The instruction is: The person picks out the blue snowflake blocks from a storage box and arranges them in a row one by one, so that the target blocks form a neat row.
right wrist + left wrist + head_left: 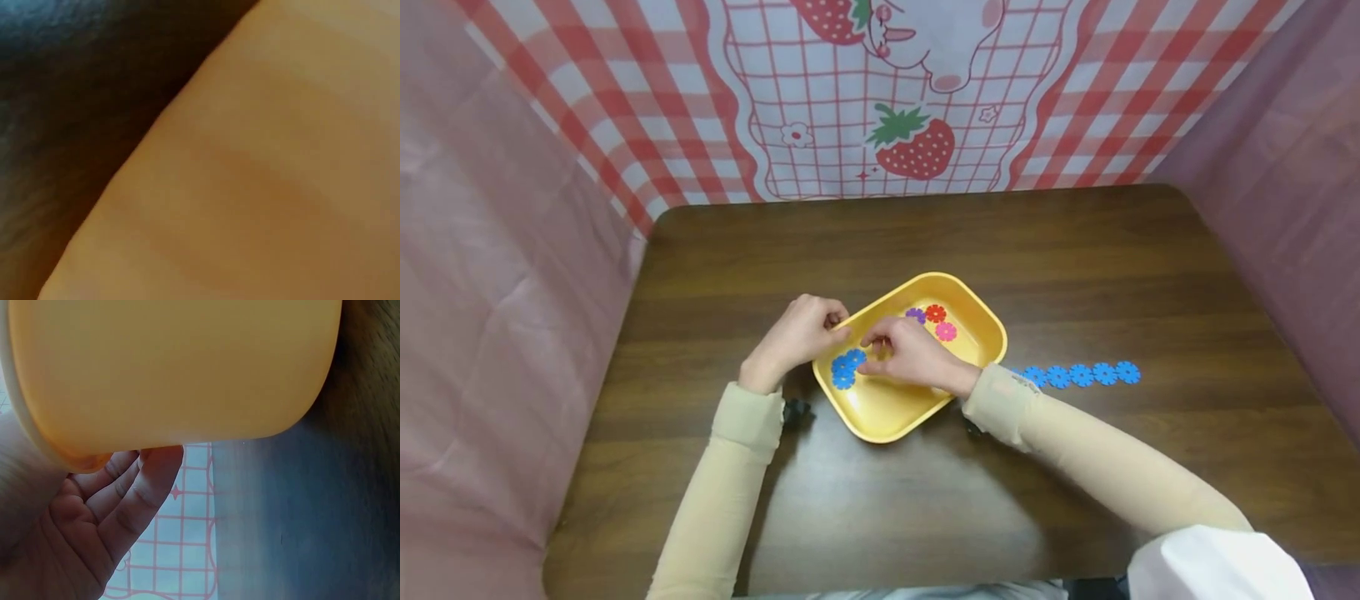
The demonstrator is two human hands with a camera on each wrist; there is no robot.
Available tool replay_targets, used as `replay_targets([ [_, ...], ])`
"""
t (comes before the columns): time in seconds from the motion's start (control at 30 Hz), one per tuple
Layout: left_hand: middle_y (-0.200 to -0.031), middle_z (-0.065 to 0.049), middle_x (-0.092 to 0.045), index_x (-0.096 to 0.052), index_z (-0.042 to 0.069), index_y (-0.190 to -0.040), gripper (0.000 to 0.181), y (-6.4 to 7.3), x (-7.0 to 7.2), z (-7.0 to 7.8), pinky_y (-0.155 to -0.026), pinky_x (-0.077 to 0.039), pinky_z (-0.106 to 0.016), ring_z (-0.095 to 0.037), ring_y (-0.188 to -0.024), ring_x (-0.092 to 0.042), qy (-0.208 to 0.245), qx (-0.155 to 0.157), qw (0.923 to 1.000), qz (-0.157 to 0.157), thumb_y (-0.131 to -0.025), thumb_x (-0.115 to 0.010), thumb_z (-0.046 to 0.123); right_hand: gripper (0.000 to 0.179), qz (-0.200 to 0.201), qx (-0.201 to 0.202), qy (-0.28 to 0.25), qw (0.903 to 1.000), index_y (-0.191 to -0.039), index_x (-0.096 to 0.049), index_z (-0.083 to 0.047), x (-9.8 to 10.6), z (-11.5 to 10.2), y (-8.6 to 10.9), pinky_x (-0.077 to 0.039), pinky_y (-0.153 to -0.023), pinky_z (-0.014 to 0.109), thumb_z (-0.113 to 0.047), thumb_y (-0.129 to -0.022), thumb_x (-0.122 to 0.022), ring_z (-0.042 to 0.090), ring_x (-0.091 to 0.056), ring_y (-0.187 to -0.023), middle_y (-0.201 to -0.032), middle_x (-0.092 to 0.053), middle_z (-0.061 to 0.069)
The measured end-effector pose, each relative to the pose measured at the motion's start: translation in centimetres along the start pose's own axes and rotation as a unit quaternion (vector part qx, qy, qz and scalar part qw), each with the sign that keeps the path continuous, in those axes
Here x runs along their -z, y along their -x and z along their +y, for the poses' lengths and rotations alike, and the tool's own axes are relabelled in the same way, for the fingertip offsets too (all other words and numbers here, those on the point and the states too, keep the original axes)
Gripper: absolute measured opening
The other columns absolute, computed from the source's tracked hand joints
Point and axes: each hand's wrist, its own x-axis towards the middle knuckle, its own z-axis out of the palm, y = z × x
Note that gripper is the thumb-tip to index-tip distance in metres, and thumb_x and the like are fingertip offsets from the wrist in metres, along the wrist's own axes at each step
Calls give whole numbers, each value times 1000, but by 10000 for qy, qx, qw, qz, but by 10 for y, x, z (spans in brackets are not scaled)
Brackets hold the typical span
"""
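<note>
A yellow plastic tub (887, 423) sits at an angle on the table. My left hand (801, 333) grips its left rim, thumb over the edge and fingers along the outer wall, as the left wrist view shows of the fingers (140, 494). Inside the tub is my right hand (913, 354), its thumb and forefinger spread apart beside several blue flower-shaped discs (844, 367). Beyond that hand lie a purple disc (915, 315), a red disc (936, 313) and a pink disc (946, 332). The right wrist view is filled mostly by the tub's outer wall (262, 187).
A row of joined blue flower discs (1081, 375) lies on the wooden table (1150, 283) to the tub's right, its near end hidden by my right sleeve (1075, 433). Behind the table hangs a checked strawberry cloth (820, 167), with pink curtains (497, 292) at both sides.
</note>
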Motion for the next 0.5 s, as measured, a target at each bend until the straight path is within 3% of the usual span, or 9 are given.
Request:
replay_targets([
  [0.5, -71, 0, -64, -71, 7, -80, 7, -2, -1, -2, -63, -47, -28, -15, -66, -57, 47, 67, 10000, -7, -86, -72, 10, 33, -556, -381, 727, 9951, -104, -69, -2, -24, -16, -9, -43, -67, 29, -23, -82, -83, 17, -53, -74, -79, -58, 2],
])
